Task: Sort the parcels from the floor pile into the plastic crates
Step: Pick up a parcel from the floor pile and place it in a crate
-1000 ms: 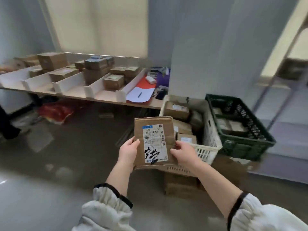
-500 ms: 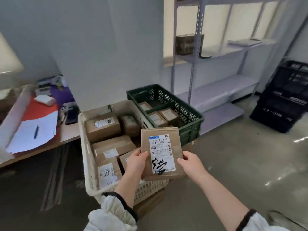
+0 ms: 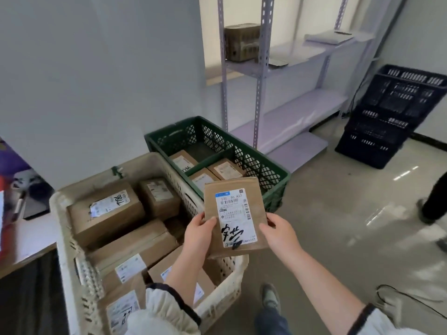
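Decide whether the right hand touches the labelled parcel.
Touching. The head view shows the right hand pinching the parcel at its right edge, thumb on the front.

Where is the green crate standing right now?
In the head view, the green crate sits at centre, right of and behind the white crate, in front of the metal shelf and just beyond the held parcel.

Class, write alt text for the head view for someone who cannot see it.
A left hand and right hand hold a brown parcel, label up, by a white crate full of boxes; a green crate with three parcels stands beyond.
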